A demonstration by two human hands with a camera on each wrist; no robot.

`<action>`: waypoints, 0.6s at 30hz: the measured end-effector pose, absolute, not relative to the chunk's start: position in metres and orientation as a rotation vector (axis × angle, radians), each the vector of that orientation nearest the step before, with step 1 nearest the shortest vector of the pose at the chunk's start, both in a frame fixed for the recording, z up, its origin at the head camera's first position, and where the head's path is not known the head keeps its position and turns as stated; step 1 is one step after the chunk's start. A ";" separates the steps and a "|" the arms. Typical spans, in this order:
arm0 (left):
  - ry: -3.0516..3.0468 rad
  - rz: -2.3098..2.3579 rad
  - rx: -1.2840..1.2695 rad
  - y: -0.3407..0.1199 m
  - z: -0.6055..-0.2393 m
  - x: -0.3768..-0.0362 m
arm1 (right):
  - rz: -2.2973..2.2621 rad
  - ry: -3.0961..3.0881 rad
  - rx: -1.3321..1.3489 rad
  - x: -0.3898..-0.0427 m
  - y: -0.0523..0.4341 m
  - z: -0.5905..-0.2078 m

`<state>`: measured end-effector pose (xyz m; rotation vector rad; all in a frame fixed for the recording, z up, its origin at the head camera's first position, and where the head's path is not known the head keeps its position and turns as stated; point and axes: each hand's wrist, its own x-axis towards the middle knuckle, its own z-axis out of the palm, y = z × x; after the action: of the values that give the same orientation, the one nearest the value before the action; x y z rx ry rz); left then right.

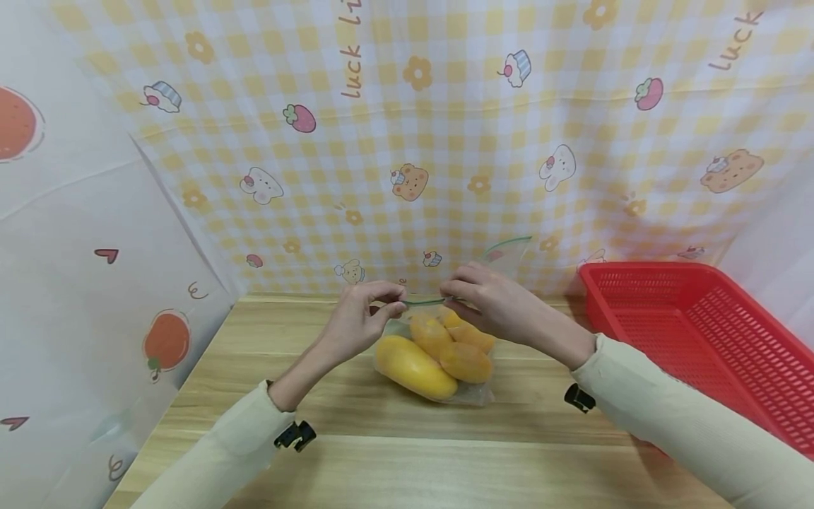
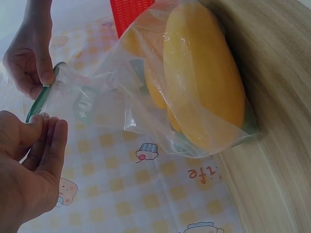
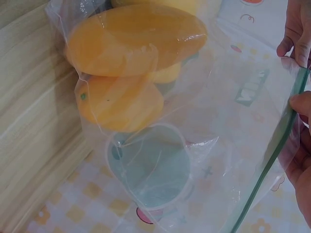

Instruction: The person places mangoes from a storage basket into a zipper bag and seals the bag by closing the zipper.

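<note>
A clear zip bag [image 1: 478, 394] with a green zip strip [image 1: 425, 302] rests on the wooden table. It holds a large, long yellow fruit [image 1: 416, 367] and several smaller orange-yellow fruits [image 1: 467, 362]. With thumb and fingertips my left hand [image 1: 356, 318] pinches the strip at its left part. My right hand [image 1: 492, 300] pinches the same strip a short way to the right. In the right wrist view, one rounder orange fruit [image 3: 121, 104] shows a green stem spot. Below it a pale, rounded cup-like thing [image 3: 155, 167] appears through the plastic; whether it lies inside or behind I cannot tell.
A red plastic basket [image 1: 610, 300] with perforated walls stands on the right, partly behind the right sleeve [image 1: 687, 410]. Behind the wooden table [image 1: 381, 466] hangs a yellow checked cloth [image 1: 356, 148]. A white printed sheet [image 1: 83, 297] covers the left side.
</note>
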<state>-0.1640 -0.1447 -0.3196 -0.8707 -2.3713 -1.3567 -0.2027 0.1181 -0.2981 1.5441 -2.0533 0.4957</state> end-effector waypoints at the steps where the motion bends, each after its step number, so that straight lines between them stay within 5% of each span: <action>1: -2.367 -1.356 -0.871 -0.145 -0.320 -0.164 | 0.495 -2.051 1.545 -0.203 0.118 -0.298; 18: -2.339 -1.348 -0.894 -0.145 -0.320 -0.166 | 0.505 -2.075 1.551 -0.204 0.121 -0.297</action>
<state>-0.1656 -0.1447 -0.3198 -0.8937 -2.3389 -1.3484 -0.2037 0.1212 -0.2970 1.5510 -2.0749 0.5050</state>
